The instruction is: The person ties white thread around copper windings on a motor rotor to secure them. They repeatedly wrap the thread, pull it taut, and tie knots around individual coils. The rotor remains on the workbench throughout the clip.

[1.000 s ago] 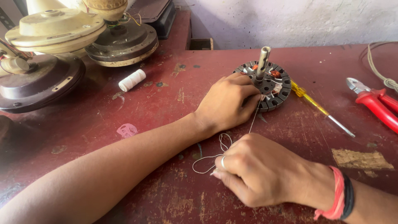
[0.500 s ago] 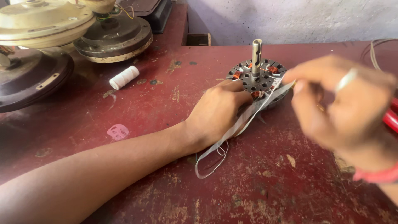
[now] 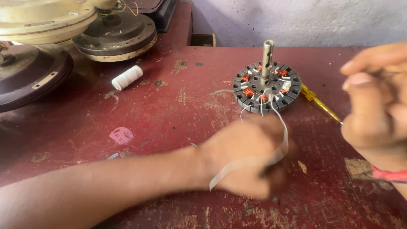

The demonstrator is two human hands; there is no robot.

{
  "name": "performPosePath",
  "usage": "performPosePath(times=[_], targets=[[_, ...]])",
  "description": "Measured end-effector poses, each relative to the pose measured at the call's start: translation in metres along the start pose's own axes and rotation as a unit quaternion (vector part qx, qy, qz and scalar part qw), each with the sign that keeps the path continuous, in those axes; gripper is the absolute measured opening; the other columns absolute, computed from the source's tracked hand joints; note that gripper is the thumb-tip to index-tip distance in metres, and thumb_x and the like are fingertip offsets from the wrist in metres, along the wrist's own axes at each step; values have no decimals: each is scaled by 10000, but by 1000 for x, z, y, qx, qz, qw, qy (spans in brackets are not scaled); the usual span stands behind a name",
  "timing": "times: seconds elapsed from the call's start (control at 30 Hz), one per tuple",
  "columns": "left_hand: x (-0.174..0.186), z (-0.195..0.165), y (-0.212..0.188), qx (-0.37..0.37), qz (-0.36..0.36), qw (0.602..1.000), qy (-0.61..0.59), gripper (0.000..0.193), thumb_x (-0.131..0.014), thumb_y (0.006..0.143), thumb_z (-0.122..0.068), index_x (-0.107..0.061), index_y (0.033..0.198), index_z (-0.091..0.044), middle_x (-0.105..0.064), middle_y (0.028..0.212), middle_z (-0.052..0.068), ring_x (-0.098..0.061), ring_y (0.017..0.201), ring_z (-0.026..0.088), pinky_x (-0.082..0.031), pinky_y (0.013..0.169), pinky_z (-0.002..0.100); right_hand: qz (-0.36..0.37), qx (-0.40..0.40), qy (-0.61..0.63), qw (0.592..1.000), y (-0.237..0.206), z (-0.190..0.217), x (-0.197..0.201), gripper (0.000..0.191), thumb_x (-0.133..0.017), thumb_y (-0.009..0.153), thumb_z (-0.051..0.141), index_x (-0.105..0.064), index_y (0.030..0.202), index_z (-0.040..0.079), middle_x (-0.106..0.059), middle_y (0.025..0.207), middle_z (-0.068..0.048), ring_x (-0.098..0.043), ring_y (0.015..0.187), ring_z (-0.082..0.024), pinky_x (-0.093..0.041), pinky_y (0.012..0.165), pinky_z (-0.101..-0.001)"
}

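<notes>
Lacing step: the blurred left hand [image 3: 248, 154] seems closed on white thread [image 3: 282, 131] running from the stator [image 3: 267, 87] beyond it; right hand [image 3: 375, 110] half-curled, grip unclear. Next pull needs steady tension.

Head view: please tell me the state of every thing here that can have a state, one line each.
Motor core: flat on the table, shaft upright, copper coils exposed.
White thread: runs loose from the core toward the left hand.
Left hand: blurred, at the thread; grip unclear.
Right hand: raised, fingers curled, blurred.
Thread spool: lying on its side.
Screwdriver: lying flat behind the core.
</notes>
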State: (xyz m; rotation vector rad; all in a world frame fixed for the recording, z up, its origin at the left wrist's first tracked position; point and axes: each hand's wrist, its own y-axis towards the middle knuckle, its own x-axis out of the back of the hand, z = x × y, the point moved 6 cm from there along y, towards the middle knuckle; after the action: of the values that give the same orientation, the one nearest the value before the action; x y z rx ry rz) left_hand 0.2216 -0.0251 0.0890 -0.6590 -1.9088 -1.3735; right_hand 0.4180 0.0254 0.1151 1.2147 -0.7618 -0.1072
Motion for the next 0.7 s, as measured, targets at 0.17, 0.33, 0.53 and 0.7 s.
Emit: performPosePath(times=[0.17, 0.33, 0.53, 0.7], targets=[[-7, -76, -5, -116, 44, 989, -83, 258, -680, 797, -204, -616, 952, -7, -646, 943, 204, -650, 943, 384, -531, 848, 498, 9, -55, 73, 996, 22, -1, -19, 103, -583, 994, -21, -561, 1082, -71, -668, 942, -129, -623, 738, -121, -489, 591, -219], [6, -62, 2, -1, -62, 995, -78, 327, -688, 853, -205, -605, 1094, 0, -640, 1038, 212, -639, 997, 388, -515, 872, 499, 135, -71, -36, 988, 24, 8, -45, 195, -724, 937, 33, -744, 1125, -16, -737, 1012, -166, -714, 875, -198, -564, 725, -302], [23, 41, -1, 181, -160, 960, 144, 585, -728, 848, -241, -535, 1302, 72, -608, 1128, 267, -615, 1011, 423, -504, 862, 493, 192, -55, -38, 979, 23, 8, -58, 195, -727, 900, 61, -773, 1088, 37, -769, 1045, -119, -711, 970, -244, -555, 848, -356], [5, 69, -7, 223, -62, 958, 168, 210, -689, 923, -198, -677, 991, 0, -632, 1026, 217, -636, 1010, 385, -516, 878, 477, 201, -63, -18, 977, 18, 6, -60, 184, -751, 869, 58, -788, 1049, 45, -768, 1028, -116, -701, 954, -242, -549, 820, -360]])
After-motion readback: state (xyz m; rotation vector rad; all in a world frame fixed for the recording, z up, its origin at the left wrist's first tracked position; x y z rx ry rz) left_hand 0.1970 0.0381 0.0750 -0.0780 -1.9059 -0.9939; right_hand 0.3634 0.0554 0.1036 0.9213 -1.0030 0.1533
